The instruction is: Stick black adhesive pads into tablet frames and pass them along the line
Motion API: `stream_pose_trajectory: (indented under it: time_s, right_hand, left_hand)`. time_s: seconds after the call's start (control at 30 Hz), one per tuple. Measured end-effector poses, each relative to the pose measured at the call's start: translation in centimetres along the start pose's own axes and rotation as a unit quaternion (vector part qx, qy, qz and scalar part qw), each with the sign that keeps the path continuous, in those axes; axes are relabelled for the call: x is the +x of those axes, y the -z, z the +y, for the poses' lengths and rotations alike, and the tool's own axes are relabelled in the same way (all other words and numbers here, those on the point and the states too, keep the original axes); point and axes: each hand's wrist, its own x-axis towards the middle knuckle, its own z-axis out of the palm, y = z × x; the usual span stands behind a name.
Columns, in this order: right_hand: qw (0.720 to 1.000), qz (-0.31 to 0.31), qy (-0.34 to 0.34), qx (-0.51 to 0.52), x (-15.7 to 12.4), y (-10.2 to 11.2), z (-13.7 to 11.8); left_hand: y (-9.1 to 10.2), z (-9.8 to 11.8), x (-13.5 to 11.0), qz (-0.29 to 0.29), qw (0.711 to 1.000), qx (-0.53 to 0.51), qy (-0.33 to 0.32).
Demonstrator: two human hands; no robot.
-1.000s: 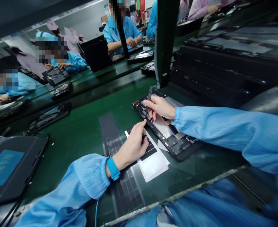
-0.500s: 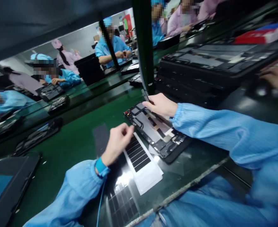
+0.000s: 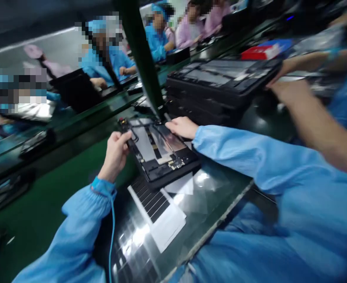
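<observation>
An opened tablet [image 3: 165,146] with bare inner boards and grey plates is in front of me, tilted and raised at its left side. My left hand [image 3: 116,153] pinches its left edge between thumb and fingers. At the tablet's far right edge is my right hand [image 3: 183,127], closed around a thin dark grey tool [image 3: 167,117] whose tip points up and away. Whether those fingers also grip the tablet is hidden. Below the tablet lies a white sheet [image 3: 169,228] with a row of black strips [image 3: 151,202].
A stack of tablet housings [image 3: 203,96] stands at the back right, and a co-worker's hands [image 3: 288,88] reach to it. Behind it are a red bin [image 3: 254,52] and a green post [image 3: 141,51]. A blue cord [image 3: 112,236] hangs from my left wrist.
My left hand has moved from above the black strips to the tablet's left edge and taken hold. The tablet has lifted and tilted. The co-worker's hands now reach the stack. My view has swung right.
</observation>
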Motion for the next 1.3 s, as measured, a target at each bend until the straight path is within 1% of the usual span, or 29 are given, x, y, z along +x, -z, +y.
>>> stream_pose_trajectory:
  time_s: [0.07,0.1,0.13,0.17,0.2,0.27,0.33,0.4,0.47,0.5,0.57,0.63,0.67,0.73,0.8,0.87,0.93,1.0,1.07,1.1,1.2,1.27,1.3]
  right_hand:
    - [0.999,-0.018,0.020,0.042,-0.5,-0.3,-0.4]
    - [0.997,-0.012,0.027,0.076,-0.7,-0.5,-0.5]
    - [0.997,-0.008,0.037,0.072,-0.9,-0.7,-0.5]
    - [0.997,-0.025,0.061,0.037,-0.9,-0.9,-0.4]
    - [0.995,-0.067,0.075,-0.009,-0.9,-1.2,-0.3]
    - [0.980,-0.110,0.119,-0.117,-0.9,-1.9,0.1]
    - [0.956,-0.116,0.176,-0.202,-0.8,-2.7,0.3]
    - [0.939,-0.111,0.216,-0.243,-0.9,-3.4,0.6]
    - [0.934,-0.117,0.227,-0.249,-1.1,-3.8,0.7]
    - [0.935,-0.117,0.227,-0.247,-1.1,-3.9,0.8]
    - [0.937,-0.115,0.227,-0.240,-1.2,-3.9,0.9]
    - [0.940,-0.116,0.222,-0.234,-1.2,-3.8,1.0]
    - [0.940,-0.117,0.219,-0.232,-1.1,-3.8,1.0]
    - [0.941,-0.118,0.220,-0.228,-1.0,-3.9,1.1]
    - [0.941,-0.117,0.220,-0.227,-1.0,-4.0,1.1]
    - [0.941,-0.112,0.225,-0.225,-1.0,-4.1,1.2]
    - [0.941,-0.105,0.230,-0.223,-1.0,-4.3,1.2]
    - [0.942,-0.100,0.230,-0.222,-1.1,-4.4,1.2]
    - [0.944,-0.097,0.220,-0.225,-1.3,-4.5,1.1]
    - [0.945,-0.094,0.216,-0.228,-1.3,-4.6,1.1]
    - [0.945,-0.091,0.210,-0.232,-1.3,-4.5,0.9]
    - [0.944,-0.092,0.225,-0.224,-1.3,-4.2,0.6]
    - [0.944,-0.087,0.236,-0.214,-1.3,-4.0,0.4]
  left_hand:
    - [1.8,0.5,1.8,0.054,0.998,-0.009,-0.039]
    - [3.1,0.6,2.8,0.085,0.995,-0.013,-0.059]
    - [4.6,0.4,3.8,0.125,0.990,-0.010,-0.072]
    - [6.2,0.1,4.9,0.173,0.981,-0.002,-0.087]
    - [7.9,-0.3,5.8,0.225,0.969,0.008,-0.098]
    - [11.2,-1.5,7.3,0.300,0.949,0.030,-0.097]
    - [13.9,-3.0,8.2,0.340,0.936,0.068,-0.060]
    - [15.9,-4.5,8.5,0.348,0.932,0.098,-0.010]
    - [17.2,-5.6,8.5,0.341,0.934,0.098,0.028]
    - [17.6,-6.0,8.4,0.326,0.940,0.095,0.039]
    - [17.8,-6.1,8.2,0.265,0.956,0.113,0.049]
    - [17.2,-5.5,8.0,0.186,0.968,0.166,0.032]
    - [16.7,-5.0,7.8,0.144,0.967,0.209,0.017]
    - [15.5,-3.7,7.0,0.072,0.953,0.295,-0.006]
    - [14.4,-2.4,5.5,0.003,0.936,0.352,-0.011]
    - [13.7,-1.6,3.2,-0.050,0.917,0.396,-0.008]
    - [13.5,-1.8,0.4,-0.088,0.890,0.448,0.002]
    - [13.6,-2.7,-2.3,-0.109,0.859,0.500,0.016]
    - [13.7,-4.0,-4.2,-0.115,0.840,0.530,0.013]
    - [13.8,-4.6,-4.8,-0.115,0.834,0.539,0.004]
    - [14.3,-5.5,-5.2,-0.109,0.831,0.544,-0.038]
    - [14.8,-4.9,-4.8,-0.090,0.841,0.528,-0.077]
    - [15.0,-4.2,-4.6,-0.073,0.848,0.514,-0.103]
